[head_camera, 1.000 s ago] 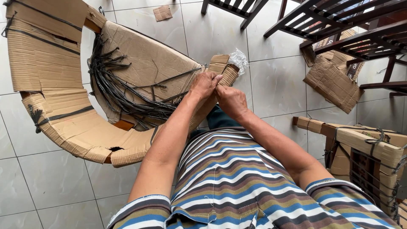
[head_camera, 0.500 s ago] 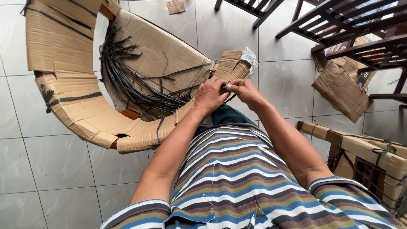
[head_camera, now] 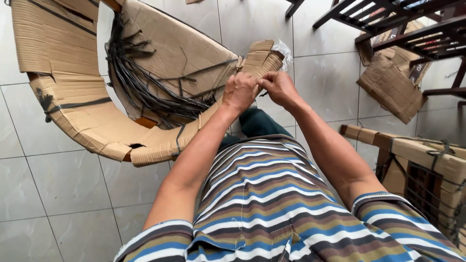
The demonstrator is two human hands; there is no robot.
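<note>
A curved chair frame wrapped in brown cardboard (head_camera: pixel 87 116) lies on the white tiled floor in front of me, bound with black straps. A bundle of loose black straps (head_camera: pixel 141 82) hangs over its seat. My left hand (head_camera: pixel 240 91) and my right hand (head_camera: pixel 279 87) meet at the cardboard-wrapped end (head_camera: pixel 264 56) of the frame's arm, fingers pinched on a thin black strap there. A scrap of clear plastic (head_camera: pixel 286 51) sticks out past that end. What the fingertips pinch is largely hidden by my hands.
Dark wooden chairs (head_camera: pixel 388 19) stand at the top right, with a loose cardboard piece (head_camera: pixel 393 87) below them. Another cardboard-wrapped, strapped piece of furniture (head_camera: pixel 427 165) sits at the right edge. A striped shirt fills the lower middle.
The view has tilted, so the wrapped frame sits higher and further left. Both hands have stayed together at the arm's end, shifting slightly along it.
</note>
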